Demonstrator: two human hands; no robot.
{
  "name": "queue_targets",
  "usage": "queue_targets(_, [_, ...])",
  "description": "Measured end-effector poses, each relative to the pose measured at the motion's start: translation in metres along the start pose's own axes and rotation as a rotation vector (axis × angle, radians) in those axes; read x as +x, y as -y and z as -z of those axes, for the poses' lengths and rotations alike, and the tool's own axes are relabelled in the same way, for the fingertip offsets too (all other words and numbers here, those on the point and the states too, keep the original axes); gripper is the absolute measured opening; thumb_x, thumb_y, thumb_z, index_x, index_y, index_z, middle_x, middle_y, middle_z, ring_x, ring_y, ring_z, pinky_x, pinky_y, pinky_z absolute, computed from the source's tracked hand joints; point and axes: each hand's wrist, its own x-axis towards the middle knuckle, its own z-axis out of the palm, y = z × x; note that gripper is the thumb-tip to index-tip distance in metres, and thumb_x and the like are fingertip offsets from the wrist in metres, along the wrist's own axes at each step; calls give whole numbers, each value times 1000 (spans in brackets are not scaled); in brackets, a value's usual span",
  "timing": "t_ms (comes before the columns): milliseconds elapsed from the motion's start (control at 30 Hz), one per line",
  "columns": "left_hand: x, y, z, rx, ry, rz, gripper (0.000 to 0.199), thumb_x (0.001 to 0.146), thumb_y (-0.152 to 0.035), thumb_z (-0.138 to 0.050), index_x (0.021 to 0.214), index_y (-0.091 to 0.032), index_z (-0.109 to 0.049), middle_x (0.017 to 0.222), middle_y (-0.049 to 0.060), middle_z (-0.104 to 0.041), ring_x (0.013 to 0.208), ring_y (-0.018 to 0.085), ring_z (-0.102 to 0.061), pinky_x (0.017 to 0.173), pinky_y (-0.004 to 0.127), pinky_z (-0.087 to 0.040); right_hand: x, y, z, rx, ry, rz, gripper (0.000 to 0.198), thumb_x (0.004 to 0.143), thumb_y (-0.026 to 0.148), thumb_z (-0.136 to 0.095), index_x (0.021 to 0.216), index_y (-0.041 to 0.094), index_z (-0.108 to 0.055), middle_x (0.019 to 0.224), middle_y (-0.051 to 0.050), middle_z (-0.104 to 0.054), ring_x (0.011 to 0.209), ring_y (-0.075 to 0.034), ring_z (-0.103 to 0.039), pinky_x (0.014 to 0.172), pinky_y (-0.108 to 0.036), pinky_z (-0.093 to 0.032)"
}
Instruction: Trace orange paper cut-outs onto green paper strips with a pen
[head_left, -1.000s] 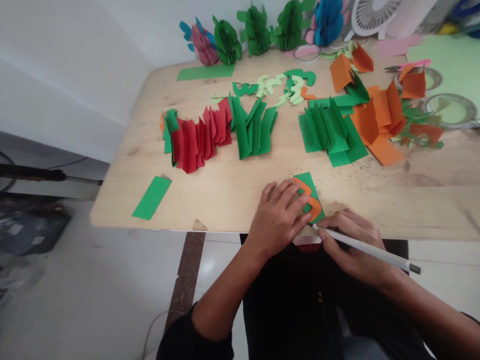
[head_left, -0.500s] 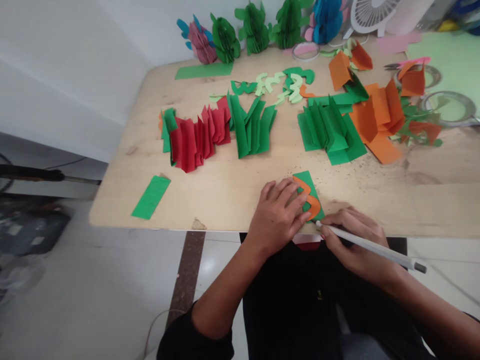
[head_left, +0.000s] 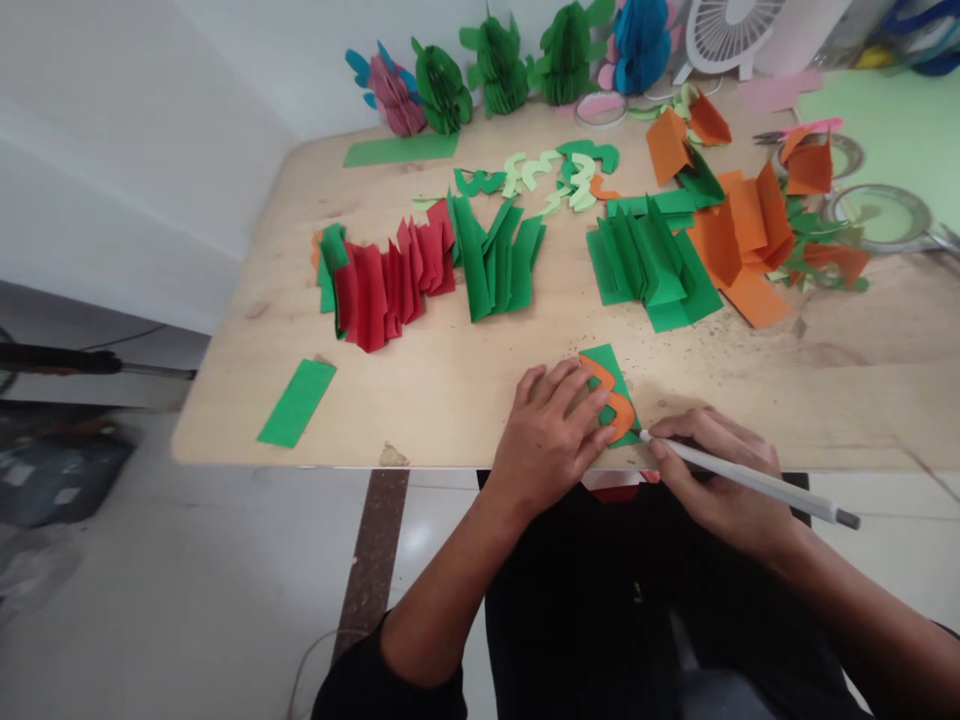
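Note:
A green paper piece (head_left: 604, 361) lies near the table's front edge with an orange curvy paper cutout (head_left: 622, 410) on top of it. My left hand (head_left: 541, 435) rests flat over both, fingers spread, its fingertips on the cutout's left side and hiding part of it. In my right hand (head_left: 724, 470) is a white pen (head_left: 757, 484), pinched near its tip. The tip is at the lower right side of the cutout, by the edge of the green piece. Off to the left lies another green paper rectangle (head_left: 298, 403).
Folded red paper (head_left: 375, 290), green folded stacks (head_left: 499, 260) and orange folded pieces (head_left: 742, 230) stand across the table's middle. Behind are curvy scraps (head_left: 581, 180), tape rolls (head_left: 881, 215), pink-handled scissors (head_left: 802, 130), paper figures (head_left: 499, 65) and a white fan (head_left: 731, 30).
The pen tip has moved slightly up and right beside the cutout's lower curve. My left hand keeps its place on the papers. The whole view has shifted a little.

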Motion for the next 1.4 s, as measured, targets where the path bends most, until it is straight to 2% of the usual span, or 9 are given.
queue_targets(567, [1,0,2,-9,19,-12,28,97,-37,-47,111,-20,-65,130,13,-57,129,29,-47,107,51,-35,0,-1,-2,-29,-62,-61,5,85,17,-58,83,22,-59,74,2,-68,65,-12,-65,62,-25,-49])
queue_targets(1400, [1,-2,3,-26,3,-2,26,97,-34,-47,110,-20,-65,126,13,-58,128,28,-46,107,53,-35,4,-1,-9,-28,-98,1,4,87,16,-59,86,21,-59,74,-1,-69,65,-13,-63,62,-26,-50])
